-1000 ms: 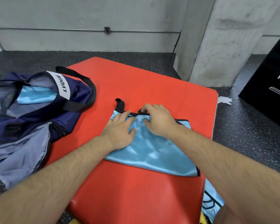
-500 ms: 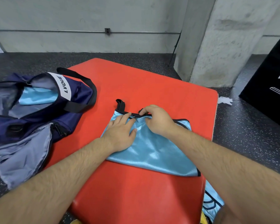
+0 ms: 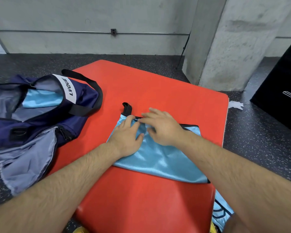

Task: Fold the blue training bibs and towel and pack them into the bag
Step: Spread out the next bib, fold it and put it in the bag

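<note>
Left hand (image 3: 127, 137) and right hand (image 3: 161, 127), fingers straight, press the folded blue bib (image 3: 158, 158) in the middle of the red mat (image 3: 158, 84).

Three blue bibs (image 3: 160, 158) (image 3: 40, 98) (image 3: 221, 214), one bag (image 3: 86, 96), one red mat (image 3: 158, 84), one black box (image 3: 279, 98), two hands (image 3: 126, 137) (image 3: 163, 129).

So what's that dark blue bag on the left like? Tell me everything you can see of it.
The navy bag is a soft fabric duffel. It lies slumped with its right end on the red mat and the rest on the dark floor. It is unzipped and gaping, showing a grey lining and a light blue cloth inside. A white label reads LVQUE, and a black strap loops over its right end.
</note>
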